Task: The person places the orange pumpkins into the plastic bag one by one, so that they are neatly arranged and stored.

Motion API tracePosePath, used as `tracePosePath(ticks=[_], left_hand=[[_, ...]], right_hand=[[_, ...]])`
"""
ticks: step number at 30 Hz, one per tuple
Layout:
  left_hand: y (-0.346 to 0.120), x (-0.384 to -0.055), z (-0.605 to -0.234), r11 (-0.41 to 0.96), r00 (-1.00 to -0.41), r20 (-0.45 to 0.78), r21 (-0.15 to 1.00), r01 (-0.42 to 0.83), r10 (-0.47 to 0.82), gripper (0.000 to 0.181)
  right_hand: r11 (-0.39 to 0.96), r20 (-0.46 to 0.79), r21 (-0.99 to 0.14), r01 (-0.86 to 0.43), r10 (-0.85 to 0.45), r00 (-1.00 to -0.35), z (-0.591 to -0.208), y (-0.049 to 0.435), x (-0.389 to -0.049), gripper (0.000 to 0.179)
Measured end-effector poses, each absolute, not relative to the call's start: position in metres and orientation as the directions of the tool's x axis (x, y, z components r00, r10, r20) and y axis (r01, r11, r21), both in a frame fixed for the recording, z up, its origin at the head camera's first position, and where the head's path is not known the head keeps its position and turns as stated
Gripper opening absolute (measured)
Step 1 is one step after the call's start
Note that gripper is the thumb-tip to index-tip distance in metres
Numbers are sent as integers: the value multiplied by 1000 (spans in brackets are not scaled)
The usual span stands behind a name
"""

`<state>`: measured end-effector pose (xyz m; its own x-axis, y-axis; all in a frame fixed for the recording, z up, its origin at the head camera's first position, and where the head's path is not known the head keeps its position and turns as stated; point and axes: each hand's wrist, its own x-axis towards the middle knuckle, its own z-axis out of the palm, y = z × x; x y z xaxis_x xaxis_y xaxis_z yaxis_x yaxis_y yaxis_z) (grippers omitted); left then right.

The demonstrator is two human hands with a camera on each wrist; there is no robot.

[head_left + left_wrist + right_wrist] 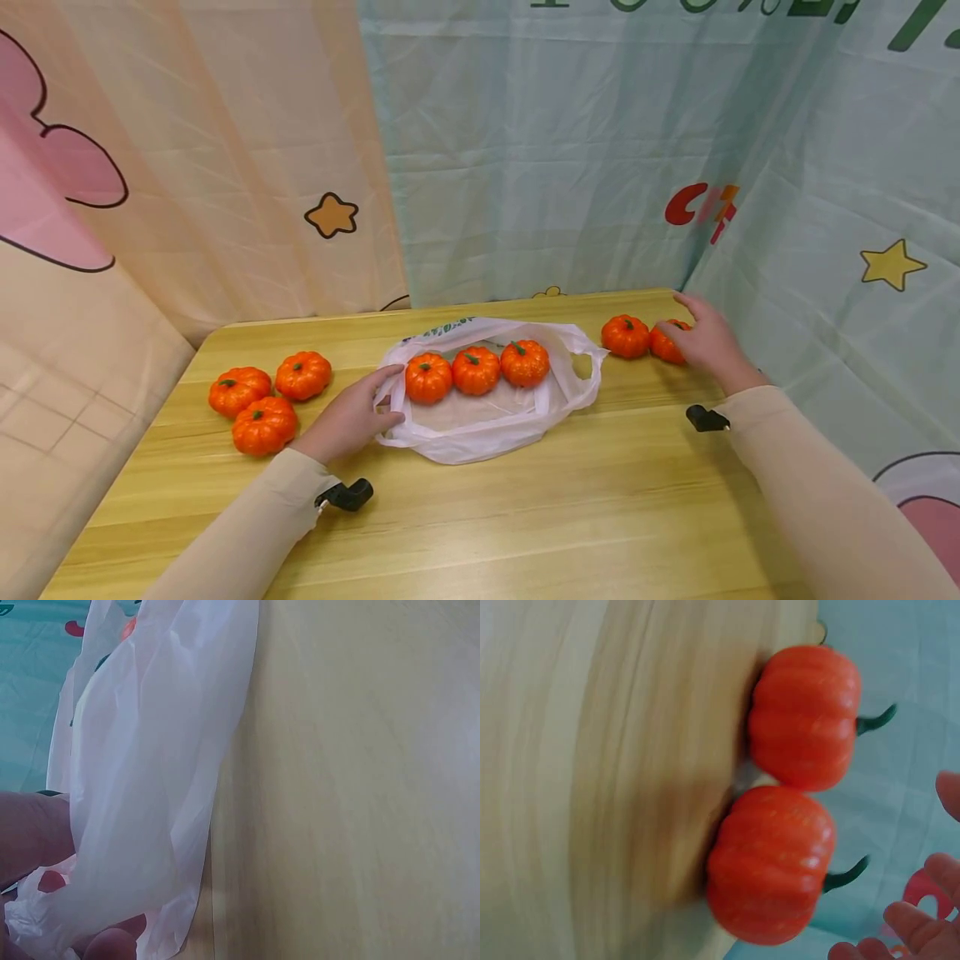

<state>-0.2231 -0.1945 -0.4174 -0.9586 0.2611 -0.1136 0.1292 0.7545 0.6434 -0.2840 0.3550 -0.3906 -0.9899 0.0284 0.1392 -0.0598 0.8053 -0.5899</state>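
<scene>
A white plastic bag (pixel 480 446) lies spread on the table with its mouth facing up. Inside it sit three small orange pumpkins (pixel 476 371) in a row. My left hand (pixel 348 421) grips the bag's left edge, and the left wrist view has its fingers (pixel 34 832) around the crumpled plastic (pixel 150 787). My right hand (pixel 716 346) hovers over the outer of two pumpkins at the back right, fingers spread. In the right wrist view that pumpkin (pixel 772 866) and its neighbour (pixel 806 716) stand apart from my fingertips (pixel 911 922).
Three more pumpkins (pixel 264 425) cluster on the table's left side, near my left forearm. The wooden table (pixel 570 525) ends at the back against a printed curtain (pixel 540 167). Another curtain side (pixel 840 333) hangs close to the right arm.
</scene>
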Motion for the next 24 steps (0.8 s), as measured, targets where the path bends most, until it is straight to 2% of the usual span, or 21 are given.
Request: tracePosePath(ticks=[14,24], left_hand=[[-196,-223,-420,748,-957,-115,651,129,265,79],[-195,-223,-420,752,-959,-102,645,139,265,78]], right_hand=[[824,-28,-567,19,3,-1000,-406,387,-283,85],[823,-85,-565,57,11,-996,-413,394,-282,88]])
